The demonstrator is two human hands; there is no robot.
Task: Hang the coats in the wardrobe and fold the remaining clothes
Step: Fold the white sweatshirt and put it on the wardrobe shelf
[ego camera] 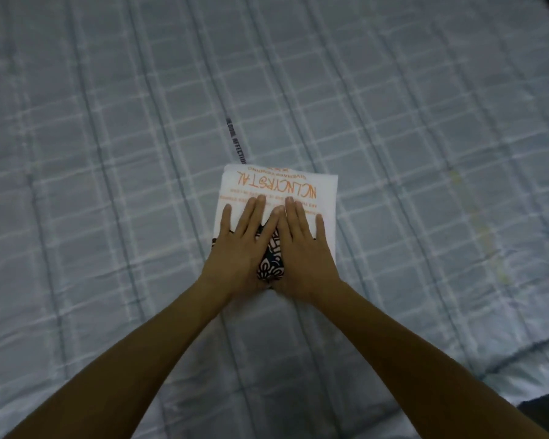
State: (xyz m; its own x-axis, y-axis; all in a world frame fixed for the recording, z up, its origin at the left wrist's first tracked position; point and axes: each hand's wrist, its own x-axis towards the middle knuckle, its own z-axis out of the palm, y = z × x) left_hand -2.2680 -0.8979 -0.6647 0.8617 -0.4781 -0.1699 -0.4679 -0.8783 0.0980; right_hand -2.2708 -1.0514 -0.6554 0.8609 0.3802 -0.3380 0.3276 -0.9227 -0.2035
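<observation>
While both palms lie flat on the folded white shirt [278,188], I read this garment as all but finished: it sits as a compact rectangle at the middle of the bed [108,153], orange lettering facing up and upside down to me. My left hand [238,245] presses at about seven o'clock on the bundle and my right hand [301,245] at five o'clock, fingers spread and straight, so neither grip clenches or holds anything; they only smooth. Between them a dark patterned patch [271,261] shows, which may be print or a second piece; I cannot tell. At twelve o'clock a dark lettered strip [235,144] runs out from under the fold. No coats, wardrobe or other clothes appear here, so I cannot judge what remains.
</observation>
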